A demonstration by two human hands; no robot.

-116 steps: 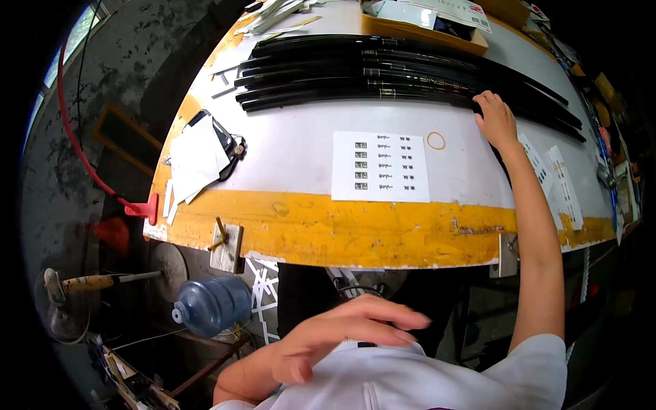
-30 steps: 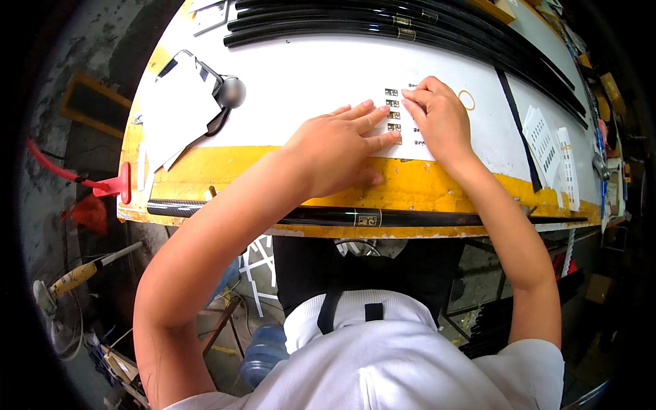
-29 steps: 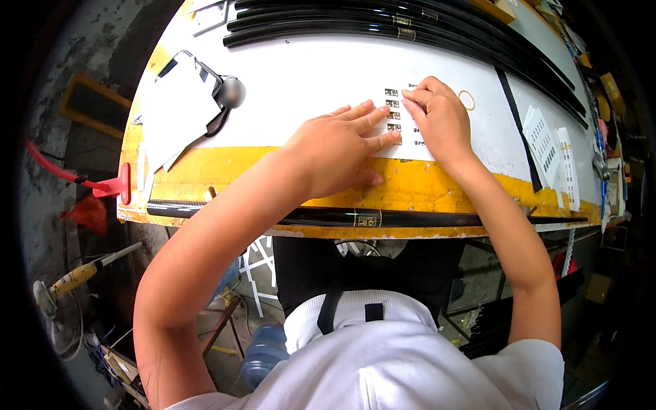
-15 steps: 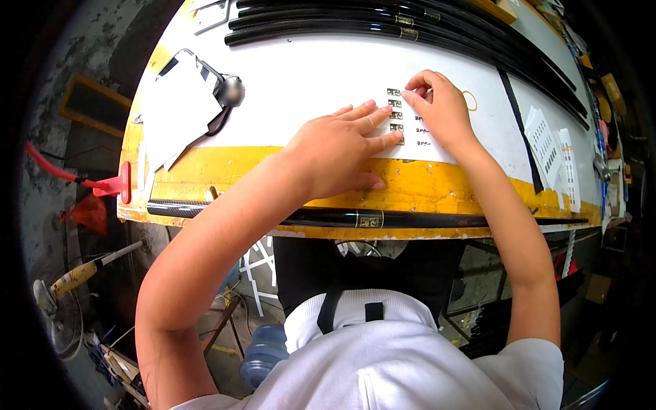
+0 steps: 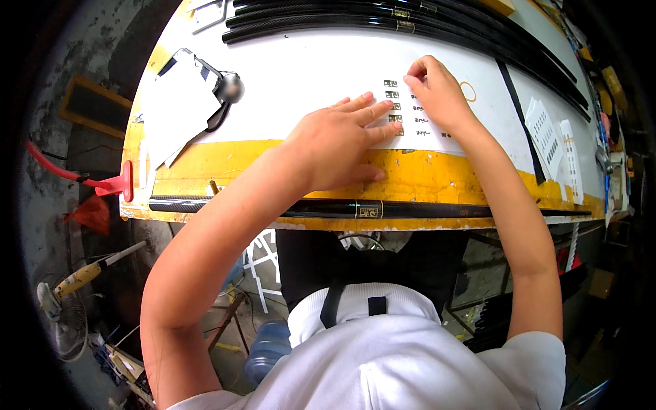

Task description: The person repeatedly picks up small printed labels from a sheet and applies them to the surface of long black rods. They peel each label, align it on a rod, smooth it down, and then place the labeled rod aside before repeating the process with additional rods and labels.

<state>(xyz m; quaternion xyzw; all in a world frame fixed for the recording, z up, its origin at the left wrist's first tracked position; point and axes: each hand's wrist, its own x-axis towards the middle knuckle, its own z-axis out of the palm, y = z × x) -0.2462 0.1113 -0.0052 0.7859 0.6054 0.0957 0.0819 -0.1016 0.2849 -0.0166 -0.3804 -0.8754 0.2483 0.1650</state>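
A column of small dark-and-gold stickers [image 5: 390, 94] lies on the white tabletop, with short black lettering [image 5: 421, 121] in rows to its right. My left hand [image 5: 337, 143] rests palm down beside the column, fingers spread, and its fingertips cover parts of the lower stickers. By the top sticker, my right hand [image 5: 439, 93] has thumb and forefinger pinched together. Whatever sits between those fingertips, if anything, is too small to make out. Along the near table edge, below both hands, lies a glossy black tapered rod [image 5: 314, 208] with a gold emblem.
Several black rods [image 5: 328, 24] lie along the far side. A yellow rubber band [image 5: 468, 91] is right of my right hand, near a black strip [image 5: 517, 119] and printed sheets [image 5: 544, 140]. White papers [image 5: 174, 106] and a black strapped object [image 5: 217, 116] lie at left.
My right hand has moved slightly up and away from the stickers, still pinched. My left hand stays spread beside them. The whole view has shifted a little.
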